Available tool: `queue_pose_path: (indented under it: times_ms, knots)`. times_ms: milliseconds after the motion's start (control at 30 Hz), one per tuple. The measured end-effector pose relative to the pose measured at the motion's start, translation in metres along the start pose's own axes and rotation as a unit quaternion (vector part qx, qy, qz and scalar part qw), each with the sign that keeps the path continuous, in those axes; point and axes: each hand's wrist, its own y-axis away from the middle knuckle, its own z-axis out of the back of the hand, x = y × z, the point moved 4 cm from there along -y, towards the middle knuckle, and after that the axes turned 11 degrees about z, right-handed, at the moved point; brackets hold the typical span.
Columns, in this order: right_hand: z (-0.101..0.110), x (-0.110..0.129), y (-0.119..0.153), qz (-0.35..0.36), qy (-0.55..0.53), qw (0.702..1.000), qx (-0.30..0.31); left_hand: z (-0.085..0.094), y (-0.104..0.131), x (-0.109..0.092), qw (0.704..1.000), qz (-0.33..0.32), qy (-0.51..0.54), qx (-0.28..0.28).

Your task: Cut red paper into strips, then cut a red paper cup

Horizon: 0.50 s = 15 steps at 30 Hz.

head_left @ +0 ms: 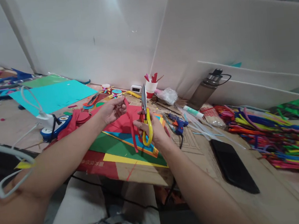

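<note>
My left hand (114,109) pinches the upper end of a narrow red strip (133,134), which hangs down over the coloured sheets. In my right hand (154,125) is a pair of scissors (147,126) with yellow and red handles, blades pointing up and apart from the strip. Whether the blades are fully closed is hard to see. Beneath both hands lies a pile of sheets: red (115,119) on top, then blue, orange, a green sheet (97,143) and a yellow one (133,161) nearest me.
A blue glue gun (178,123) and a black phone (232,165) lie to the right, near many coloured pipe cleaners (278,134). Behind stand a paper cup (151,88) and a bottle (203,91). At left are a power strip (53,128) with cables and a turquoise sheet (55,96).
</note>
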Motion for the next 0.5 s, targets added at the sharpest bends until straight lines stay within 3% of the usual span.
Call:
queue_pose_path:
  times_ms: [500]
  knots:
    - [0.006,0.0002,0.0,-0.003,0.026,1.0,0.002,-0.006,-0.0059,0.0091,0.999,0.021,-0.01,0.027]
